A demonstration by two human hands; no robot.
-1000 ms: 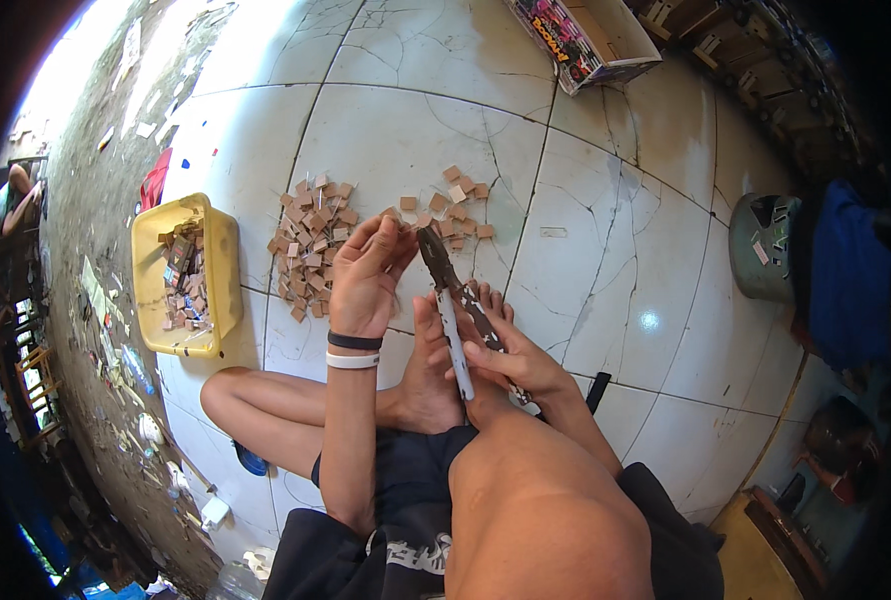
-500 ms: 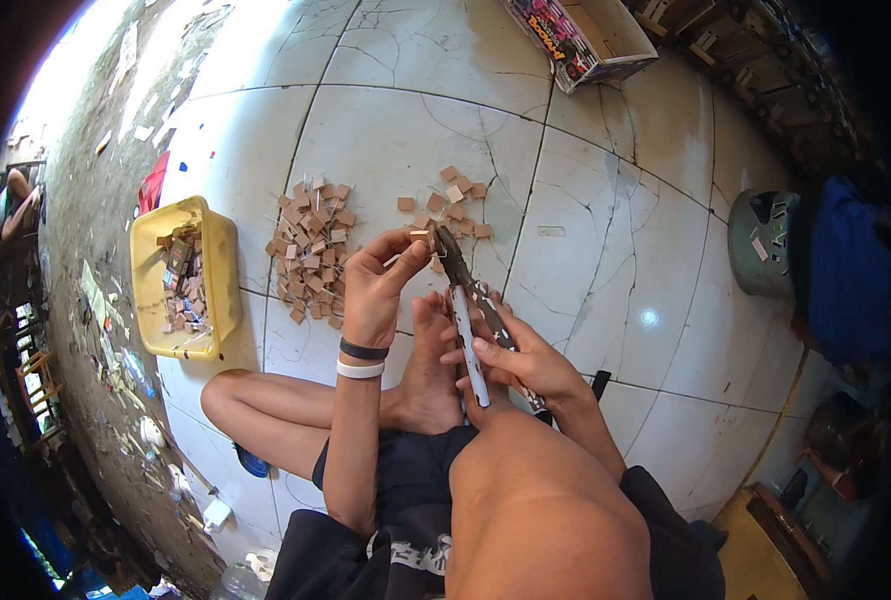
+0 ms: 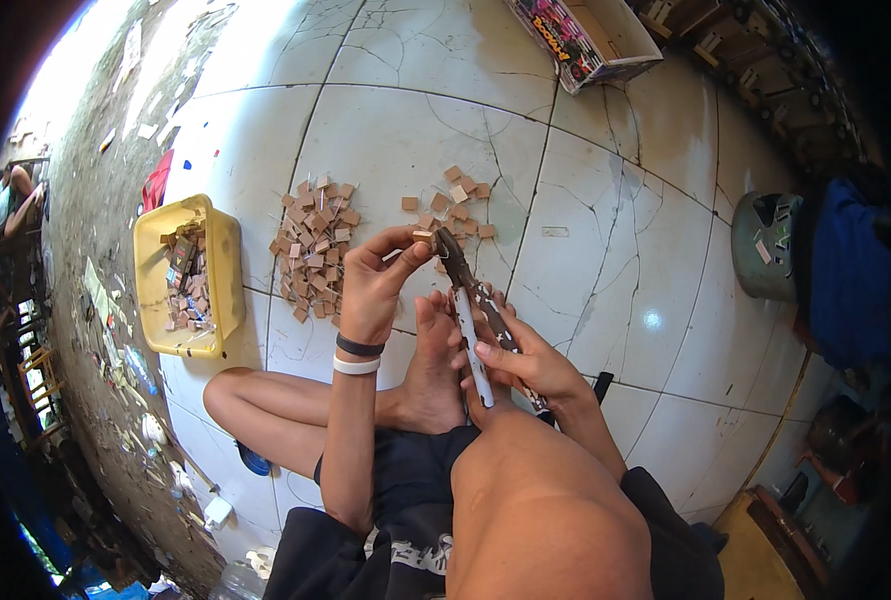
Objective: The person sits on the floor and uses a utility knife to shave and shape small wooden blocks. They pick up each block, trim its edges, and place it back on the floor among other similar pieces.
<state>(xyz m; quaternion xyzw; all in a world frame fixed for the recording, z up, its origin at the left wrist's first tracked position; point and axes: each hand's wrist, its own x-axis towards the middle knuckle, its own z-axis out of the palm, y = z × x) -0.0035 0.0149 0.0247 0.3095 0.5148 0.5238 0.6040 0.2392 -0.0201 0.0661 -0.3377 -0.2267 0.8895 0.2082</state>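
The person sits on a cracked tiled floor [image 3: 605, 250] with legs folded. The left hand [image 3: 380, 285] pinches a small brown wooden piece [image 3: 423, 237] between thumb and fingertips, holding it up to the nose of a pair of pliers [image 3: 470, 305]. The right hand [image 3: 525, 360] is closed around the pliers' handles, one pale and one dark; whether the jaws have already bitten on the piece is too small to tell. The step in hand looks like trimming or nipping one piece at a time. The next move would call for steadying the piece square in the jaws, then a firm squeeze, fingertips kept clear. Beyond the hands, toward the floor's far side, lie a large heap of brown pieces [image 3: 313, 255] and a smaller scatter [image 3: 452, 200]; a yellow tray [image 3: 220, 270] holding more pieces sits to the left of the heap
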